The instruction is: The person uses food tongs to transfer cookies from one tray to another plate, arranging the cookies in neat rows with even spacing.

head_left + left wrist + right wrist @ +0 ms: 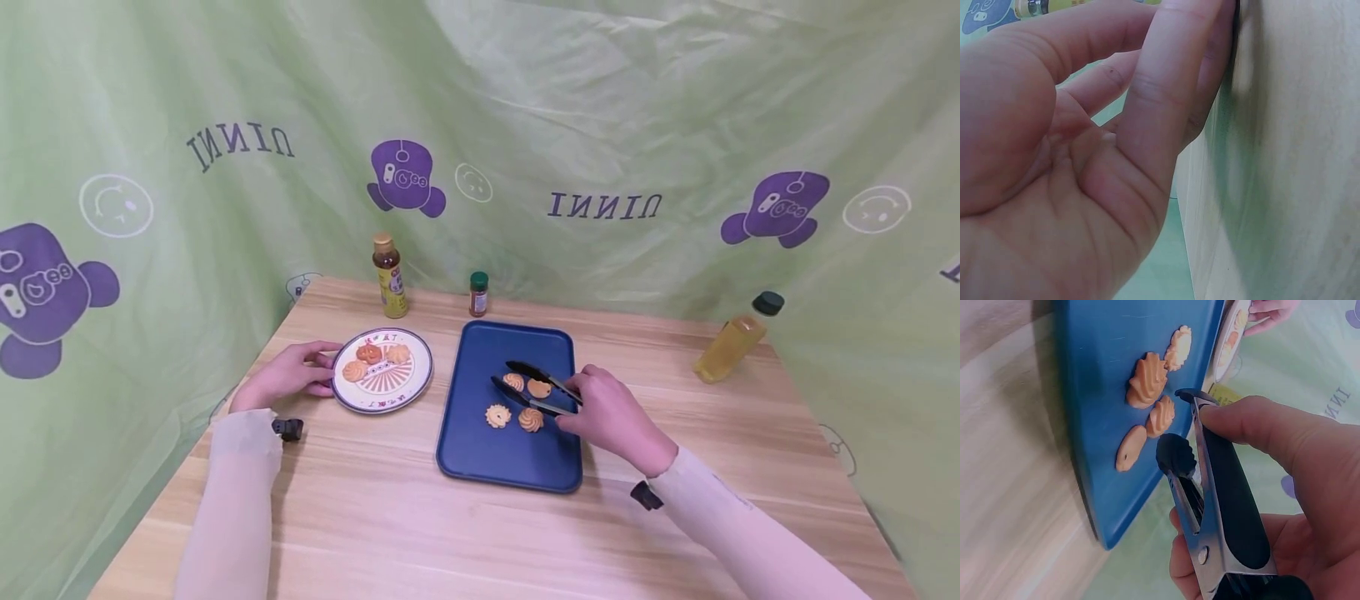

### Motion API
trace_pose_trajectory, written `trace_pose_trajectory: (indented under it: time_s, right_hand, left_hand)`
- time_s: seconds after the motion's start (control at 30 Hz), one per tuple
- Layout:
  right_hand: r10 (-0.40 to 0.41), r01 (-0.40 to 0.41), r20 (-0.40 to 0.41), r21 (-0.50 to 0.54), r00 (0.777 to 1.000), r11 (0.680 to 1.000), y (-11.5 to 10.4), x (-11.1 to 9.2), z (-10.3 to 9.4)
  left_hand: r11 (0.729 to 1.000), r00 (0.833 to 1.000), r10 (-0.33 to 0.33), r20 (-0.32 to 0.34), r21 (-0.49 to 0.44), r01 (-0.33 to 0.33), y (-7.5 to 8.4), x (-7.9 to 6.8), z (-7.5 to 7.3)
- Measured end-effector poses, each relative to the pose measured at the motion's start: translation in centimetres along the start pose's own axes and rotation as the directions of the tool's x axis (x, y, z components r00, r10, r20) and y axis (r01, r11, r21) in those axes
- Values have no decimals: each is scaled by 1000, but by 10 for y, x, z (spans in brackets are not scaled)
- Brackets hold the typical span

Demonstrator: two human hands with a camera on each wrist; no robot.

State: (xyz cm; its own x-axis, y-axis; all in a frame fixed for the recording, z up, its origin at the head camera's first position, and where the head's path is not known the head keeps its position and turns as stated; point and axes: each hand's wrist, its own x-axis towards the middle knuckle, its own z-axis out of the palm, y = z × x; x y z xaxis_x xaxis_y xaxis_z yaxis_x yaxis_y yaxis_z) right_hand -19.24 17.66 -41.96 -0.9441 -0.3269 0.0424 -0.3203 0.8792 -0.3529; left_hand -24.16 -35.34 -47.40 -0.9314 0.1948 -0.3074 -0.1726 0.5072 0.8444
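Black-handled metal tongs (1229, 494) gripped by right hand (611, 417), tips apart over blue rectangular tray (487, 454), frame centre; four golden cookies (531, 419) apparently remaining. Left hand (292, 371) holds round white plate (423, 367), centre left: three cookies (356, 371) seemingly done.

Seeing a table (360, 517) in pale wood grain. Finding a tray (480, 458) lying flat near its middle, and to the left, near but apart, a plate (422, 367), too unclear for calling flat or slightly raised. Noting a tan-capped bottle (392, 287) and, further right, a jar (478, 302) near the far edge. Spotting a dark-capped bottle (731, 346) toward the far right corner.
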Motion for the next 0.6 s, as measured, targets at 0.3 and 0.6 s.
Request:
trace_pose_trajectory:
  time_s: [0.3,0.6]
  right_hand:
    - [-3,2,-21,-31,1000,1000,7,-15,-3]
    - [4,-4,-14,-32,1000,999,7,-22,-5]
  left_hand:
    - [1000,1000,-7,-1,-11,7,-2,3,0]
    - [1000,1000,2,2,-6,-2,-1,1,1]
